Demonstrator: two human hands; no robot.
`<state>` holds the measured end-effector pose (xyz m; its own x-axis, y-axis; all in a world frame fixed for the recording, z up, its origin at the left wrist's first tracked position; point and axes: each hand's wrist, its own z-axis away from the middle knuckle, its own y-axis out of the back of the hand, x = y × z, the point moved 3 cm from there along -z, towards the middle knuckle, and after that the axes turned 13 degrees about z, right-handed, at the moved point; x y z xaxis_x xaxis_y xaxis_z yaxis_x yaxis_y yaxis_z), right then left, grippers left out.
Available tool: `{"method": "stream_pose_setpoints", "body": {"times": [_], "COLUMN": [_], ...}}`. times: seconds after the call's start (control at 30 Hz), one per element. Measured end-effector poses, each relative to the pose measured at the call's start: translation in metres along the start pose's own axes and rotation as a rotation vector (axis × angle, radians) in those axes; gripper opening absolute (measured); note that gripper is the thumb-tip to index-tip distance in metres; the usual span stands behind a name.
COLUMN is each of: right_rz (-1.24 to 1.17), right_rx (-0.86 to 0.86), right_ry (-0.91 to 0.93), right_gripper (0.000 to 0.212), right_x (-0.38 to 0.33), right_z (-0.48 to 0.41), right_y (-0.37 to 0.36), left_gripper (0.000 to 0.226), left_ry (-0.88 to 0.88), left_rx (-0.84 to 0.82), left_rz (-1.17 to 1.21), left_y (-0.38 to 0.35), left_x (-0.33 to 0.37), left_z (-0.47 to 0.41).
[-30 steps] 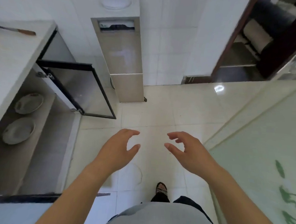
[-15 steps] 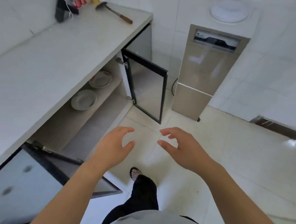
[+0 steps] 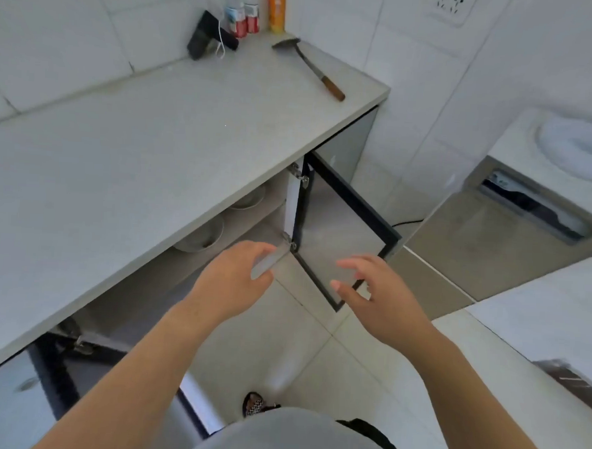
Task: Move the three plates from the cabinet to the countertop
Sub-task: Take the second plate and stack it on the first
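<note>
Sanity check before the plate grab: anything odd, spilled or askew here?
Nothing spilled or broken. Two oddities: a spatula lies loose on the countertop near its far edge, and only two plates show in the open cabinet; a third is hidden, if there. Left hand and right hand are empty.

White tiled walls (image 3: 433, 60) — pale floor (image 3: 281, 343)

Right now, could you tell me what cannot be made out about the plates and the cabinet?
Head view:
- Third plate: unseen; the countertop covers the shelf.
- Near plate and far plate: only their front rims show under the countertop edge.
- Bottle labels: too small and blurred.
</note>
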<state>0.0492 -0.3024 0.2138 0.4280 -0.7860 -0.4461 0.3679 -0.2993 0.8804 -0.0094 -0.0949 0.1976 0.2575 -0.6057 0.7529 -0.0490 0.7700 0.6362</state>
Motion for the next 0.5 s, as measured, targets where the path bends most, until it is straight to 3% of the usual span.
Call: {"method": "stream_pose_setpoints", "body": {"times": [0.27,0.5], "right_rz": [-0.011,-0.012], "right_rx": [-0.179,-0.347], "right_ry": [0.146,0.419], "right_gripper": [0.040,0.039], "right_x": [-0.012,-0.040], "right_z": [-0.090,-0.172], "right_y": [-0.008,-0.015], "left_gripper": [0.044,0.044], "left_ry": [0.213,0.441], "left_rx": [0.152,0.357], "left_rz": [0.065,0.074], "left_y": [0.037,0.049], "left_x": [-0.041,-0.048], "left_z": [-0.026,-0.028]}}
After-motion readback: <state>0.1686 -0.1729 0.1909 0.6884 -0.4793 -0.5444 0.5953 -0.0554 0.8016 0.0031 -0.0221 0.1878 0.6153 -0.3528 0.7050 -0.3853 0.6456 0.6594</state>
